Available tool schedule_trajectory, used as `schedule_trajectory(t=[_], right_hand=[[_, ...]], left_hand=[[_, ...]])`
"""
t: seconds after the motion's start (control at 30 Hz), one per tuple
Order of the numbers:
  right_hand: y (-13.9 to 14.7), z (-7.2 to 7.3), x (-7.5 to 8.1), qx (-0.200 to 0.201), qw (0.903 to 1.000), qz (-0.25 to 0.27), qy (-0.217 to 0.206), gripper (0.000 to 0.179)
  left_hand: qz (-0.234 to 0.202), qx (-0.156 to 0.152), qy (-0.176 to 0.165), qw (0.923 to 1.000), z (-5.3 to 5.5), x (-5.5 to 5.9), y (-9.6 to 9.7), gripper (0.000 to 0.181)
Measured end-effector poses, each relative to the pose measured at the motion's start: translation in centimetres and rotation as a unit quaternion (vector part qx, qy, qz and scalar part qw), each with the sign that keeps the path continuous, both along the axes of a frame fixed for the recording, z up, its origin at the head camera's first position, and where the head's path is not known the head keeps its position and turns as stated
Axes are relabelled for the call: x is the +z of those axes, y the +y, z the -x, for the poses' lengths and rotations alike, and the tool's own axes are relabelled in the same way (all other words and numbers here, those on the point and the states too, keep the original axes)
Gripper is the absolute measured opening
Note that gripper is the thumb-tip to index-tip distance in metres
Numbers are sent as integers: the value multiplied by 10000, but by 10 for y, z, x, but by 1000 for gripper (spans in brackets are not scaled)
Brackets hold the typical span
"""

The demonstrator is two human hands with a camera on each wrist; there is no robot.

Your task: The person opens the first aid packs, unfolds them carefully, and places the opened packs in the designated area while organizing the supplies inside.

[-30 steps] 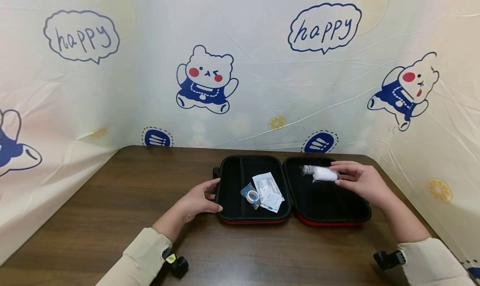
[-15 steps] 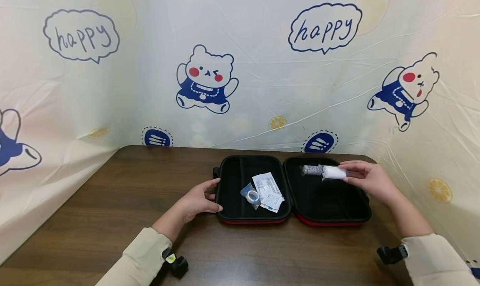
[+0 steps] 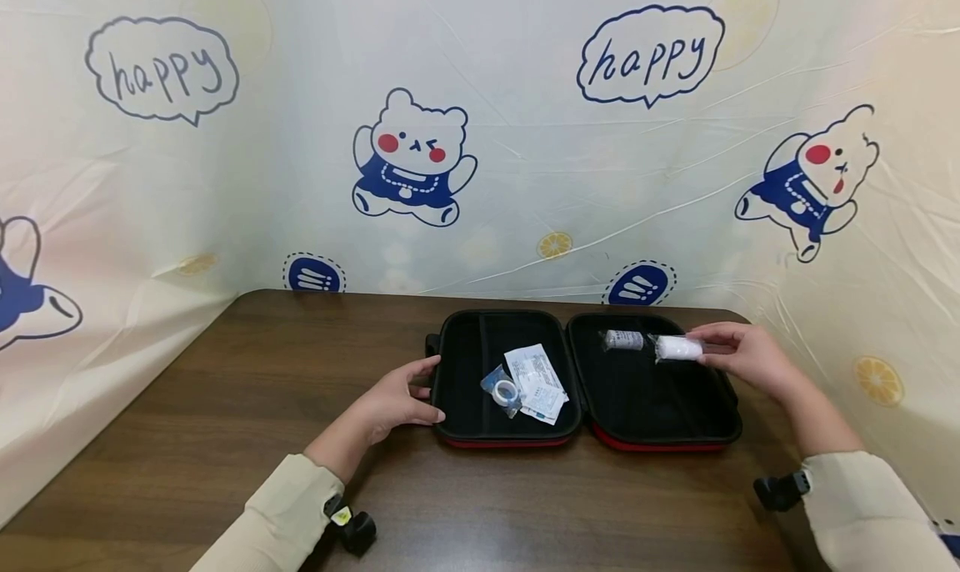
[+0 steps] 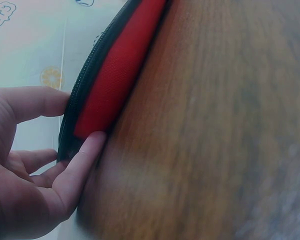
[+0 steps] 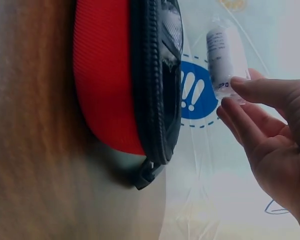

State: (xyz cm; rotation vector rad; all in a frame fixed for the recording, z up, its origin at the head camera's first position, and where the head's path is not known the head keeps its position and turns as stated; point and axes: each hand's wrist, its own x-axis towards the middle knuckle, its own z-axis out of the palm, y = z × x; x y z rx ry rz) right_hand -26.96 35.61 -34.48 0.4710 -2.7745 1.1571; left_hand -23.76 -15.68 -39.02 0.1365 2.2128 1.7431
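A zippered case [image 3: 652, 409], black inside and red outside, lies unfolded on the table. My left hand [image 3: 390, 401] holds its left end, thumb low on the red side and forefinger at the zipper rim [image 4: 75, 100]. Between thumb and fingertips, my right hand [image 3: 750, 362] pinches one end of a white bandage roll [image 5: 226, 60] in clear printed wrap, held up over the case's right half. Another wrapped roll [image 3: 624, 339] lies at the back of that half. In the left half are white paper packets [image 3: 534, 372] and a small white ring-shaped roll [image 3: 505, 393] in a bluish wrapper.
The brown wooden table [image 3: 225, 439] extends in front and to the left. A patterned sheet [image 3: 525, 138] hangs close behind the case and along both sides. On the case's left end is a black strap [image 3: 432, 344].
My right hand has drawn the bandage roll rightward, away from the other wrapped roll, so a gap now shows between them. The left hand and the case stay put.
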Motion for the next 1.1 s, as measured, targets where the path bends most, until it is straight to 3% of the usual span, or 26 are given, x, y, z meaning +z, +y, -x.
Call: schedule_trajectory(t=[0.33,0.53,0.77,1.1], right_hand=[[8,16,4,-182,9939,-1077,-169,24],[5,22,9,-16,9856,-1659,-326,20],[-4,22,6,200,9841,-1637,-654,20],[-9,24,-2,279,9875,-1370,-731,20]], left_hand=[[-8,-8,-7,10000,0,0,0,89],[-2,11,-13,10000,0,1,0,88],[-27,41,-38,10000,0,1,1,88],[6,-3,-4,10000,0,0,0,88]])
